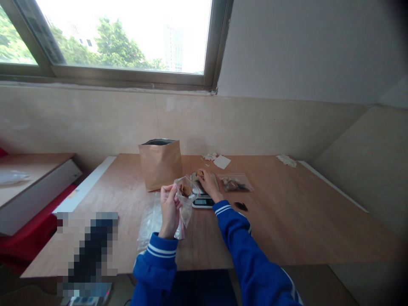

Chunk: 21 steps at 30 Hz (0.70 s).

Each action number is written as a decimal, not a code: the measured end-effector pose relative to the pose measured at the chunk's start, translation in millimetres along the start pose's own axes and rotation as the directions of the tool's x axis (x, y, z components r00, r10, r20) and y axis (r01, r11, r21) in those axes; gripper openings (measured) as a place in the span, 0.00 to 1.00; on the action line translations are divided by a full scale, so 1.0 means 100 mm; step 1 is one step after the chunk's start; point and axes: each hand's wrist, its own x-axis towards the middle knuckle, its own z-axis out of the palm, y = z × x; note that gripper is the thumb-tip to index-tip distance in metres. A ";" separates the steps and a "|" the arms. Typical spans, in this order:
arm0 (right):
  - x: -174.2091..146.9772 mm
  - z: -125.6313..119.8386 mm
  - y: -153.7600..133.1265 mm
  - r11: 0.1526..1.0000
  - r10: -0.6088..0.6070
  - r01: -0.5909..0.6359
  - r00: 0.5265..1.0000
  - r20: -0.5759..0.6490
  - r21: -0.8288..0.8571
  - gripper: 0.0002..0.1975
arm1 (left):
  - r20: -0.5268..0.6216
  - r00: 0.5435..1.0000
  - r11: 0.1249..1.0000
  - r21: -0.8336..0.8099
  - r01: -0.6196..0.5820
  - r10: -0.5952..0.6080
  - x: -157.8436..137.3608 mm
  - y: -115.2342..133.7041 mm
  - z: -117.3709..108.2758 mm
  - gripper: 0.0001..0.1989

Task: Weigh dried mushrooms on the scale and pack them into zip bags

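Observation:
My left hand (pixel 168 210) is closed on the edge of a small clear zip bag (pixel 194 187) with brown dried pieces (pixel 185 190) inside. Over the plate of a digital scale (pixel 203 202), my right hand (pixel 208 185) pinches a small brown dried piece (pixel 199 173); whether it touches the plate I cannot tell. The scale's display faces me. Below my left hand lie several flat clear zip bags (pixel 149 223). Right of the scale is a filled zip bag (pixel 235 183) of dark and pale dried pieces. A loose dark piece (pixel 241 206) lies nearer to me.
A brown kraft paper pouch (pixel 162 168) stands with its top open behind my left hand. White paper (pixel 222 161) and crumpled scraps (pixel 209 157) lie near the wall, with another scrap (pixel 286 160) farther right. A pixelated patch (pixel 89 250) covers the table's left front.

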 end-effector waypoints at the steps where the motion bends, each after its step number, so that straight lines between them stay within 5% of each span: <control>1: -0.03 -0.03 -0.04 0.995 0.026 -0.020 0.997 -0.071 0.094 0.14 | -0.003 1.000 1.000 -0.010 0.004 -0.004 0.01 -0.01 0.00 0.25; 4: -0.14 -0.20 -0.29 0.906 0.130 -0.001 0.952 -0.276 0.423 0.18 | -0.009 1.000 0.999 -0.037 0.015 -0.016 0.05 -0.03 0.01 0.25; 6: -0.22 -0.37 -0.51 0.862 0.116 0.050 0.950 -0.291 0.504 0.19 | -0.010 1.000 0.998 -0.053 0.021 -0.021 0.07 -0.04 0.01 0.25; 11: -0.43 -0.69 -0.88 0.900 -0.160 0.164 0.986 -0.044 0.404 0.16 | -0.005 1.000 0.996 -0.093 0.007 -0.008 0.10 -0.05 -0.01 0.24; 15: -0.58 -0.69 -0.82 0.919 -0.041 0.085 0.992 -0.120 0.384 0.20 | -0.011 1.000 0.995 -0.098 -0.005 0.004 0.08 -0.03 -0.04 0.24; 21: -0.99 -0.57 -0.70 0.860 -0.069 -0.026 0.983 0.167 0.509 0.20 | -0.009 1.000 0.989 -0.149 -0.007 0.005 0.05 -0.01 -0.07 0.25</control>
